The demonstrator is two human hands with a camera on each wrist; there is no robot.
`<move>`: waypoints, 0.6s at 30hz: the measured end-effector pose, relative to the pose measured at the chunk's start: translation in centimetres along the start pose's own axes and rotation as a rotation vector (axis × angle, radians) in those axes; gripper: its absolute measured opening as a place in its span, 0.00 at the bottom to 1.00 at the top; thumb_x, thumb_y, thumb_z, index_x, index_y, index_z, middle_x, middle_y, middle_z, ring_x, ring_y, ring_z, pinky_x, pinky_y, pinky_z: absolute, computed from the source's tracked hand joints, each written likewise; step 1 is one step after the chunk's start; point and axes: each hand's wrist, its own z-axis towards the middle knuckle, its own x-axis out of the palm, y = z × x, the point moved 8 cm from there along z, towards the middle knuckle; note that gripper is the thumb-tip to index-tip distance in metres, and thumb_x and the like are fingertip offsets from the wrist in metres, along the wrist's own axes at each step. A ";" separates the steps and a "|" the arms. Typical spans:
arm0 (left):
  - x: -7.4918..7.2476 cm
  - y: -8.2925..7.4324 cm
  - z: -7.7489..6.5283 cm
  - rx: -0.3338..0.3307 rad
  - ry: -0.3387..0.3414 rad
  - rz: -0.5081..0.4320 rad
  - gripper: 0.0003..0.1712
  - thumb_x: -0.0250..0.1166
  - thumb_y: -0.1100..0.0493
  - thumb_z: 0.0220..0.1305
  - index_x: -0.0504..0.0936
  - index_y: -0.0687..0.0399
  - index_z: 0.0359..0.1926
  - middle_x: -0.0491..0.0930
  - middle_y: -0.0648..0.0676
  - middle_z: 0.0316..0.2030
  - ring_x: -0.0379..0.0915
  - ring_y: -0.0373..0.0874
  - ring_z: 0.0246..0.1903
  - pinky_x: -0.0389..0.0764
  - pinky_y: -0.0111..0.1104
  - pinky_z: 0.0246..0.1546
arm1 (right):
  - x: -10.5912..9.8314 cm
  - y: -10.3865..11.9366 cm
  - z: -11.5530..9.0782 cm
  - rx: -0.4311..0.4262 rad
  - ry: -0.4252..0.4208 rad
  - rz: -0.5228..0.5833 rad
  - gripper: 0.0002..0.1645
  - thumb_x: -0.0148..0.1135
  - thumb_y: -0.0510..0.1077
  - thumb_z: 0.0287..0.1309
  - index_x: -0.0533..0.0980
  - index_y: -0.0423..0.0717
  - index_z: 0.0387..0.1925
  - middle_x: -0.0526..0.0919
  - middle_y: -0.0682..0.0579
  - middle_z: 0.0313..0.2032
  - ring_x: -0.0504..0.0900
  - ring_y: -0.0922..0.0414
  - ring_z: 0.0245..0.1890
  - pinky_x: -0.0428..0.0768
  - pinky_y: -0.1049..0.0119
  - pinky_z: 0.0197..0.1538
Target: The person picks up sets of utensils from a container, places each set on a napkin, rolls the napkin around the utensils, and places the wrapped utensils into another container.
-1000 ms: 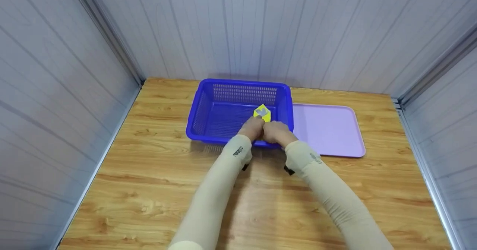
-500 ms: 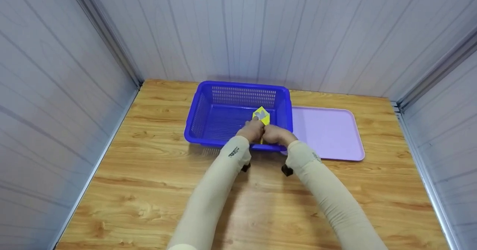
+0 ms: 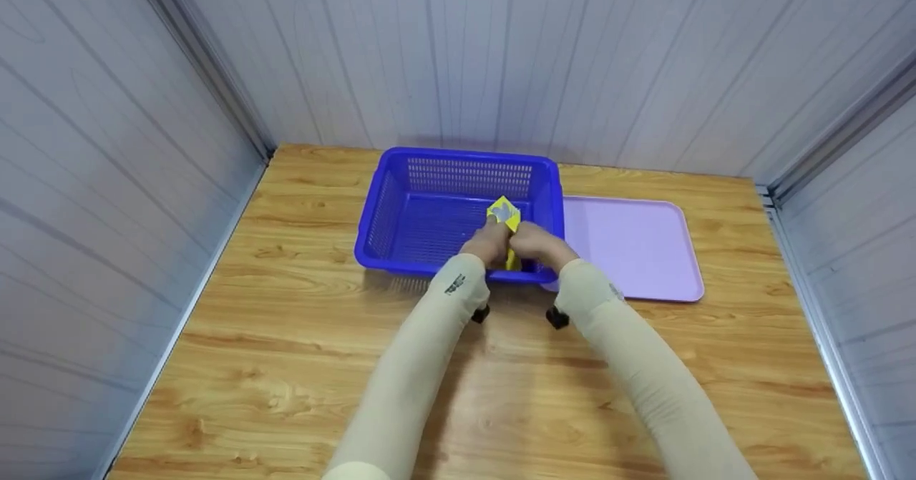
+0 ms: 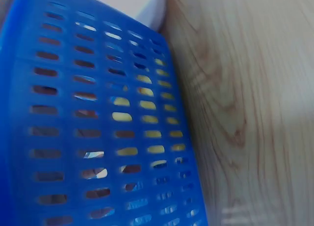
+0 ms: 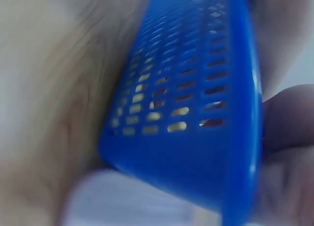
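Note:
A yellow box (image 3: pixel 505 212) with a grey-and-white patterned top stands inside the blue plastic basket (image 3: pixel 429 154), near its front right corner. My left hand (image 3: pixel 489 242) grips the box from the left side, fingers curled. On its right side my right hand (image 3: pixel 538 244) is curled against the box and holds it, with the fingertips hidden from view. A strip of the box's yellow side shows between the two hands. Through the slots of the basket wall (image 4: pixel 103 98), the left wrist view gives only bits of yellow and of fingers.
A pink-lilac tray (image 3: pixel 633 247) lies to the right of the basket, its left edge partly under or behind it. Both stand on a wood-grain table (image 3: pixel 286 365) enclosed by pale panel walls (image 3: pixel 465 51) at the back and sides.
My right hand has shifted slightly up and away from the left, baring more of the yellow box between them. The basket and tray stay put; the head view sways a little.

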 end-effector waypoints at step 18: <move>1.1 0.8 -0.1 0.075 -0.026 0.093 0.15 0.54 0.59 0.69 0.79 0.49 0.53 0.70 0.63 0.57 0.71 0.61 0.52 0.75 0.52 0.48 | 1.7 1.4 -1.6 -0.185 0.114 -0.438 0.21 0.44 0.34 0.56 0.77 0.31 0.46 0.80 0.39 0.44 0.75 0.49 0.43 0.75 0.53 0.52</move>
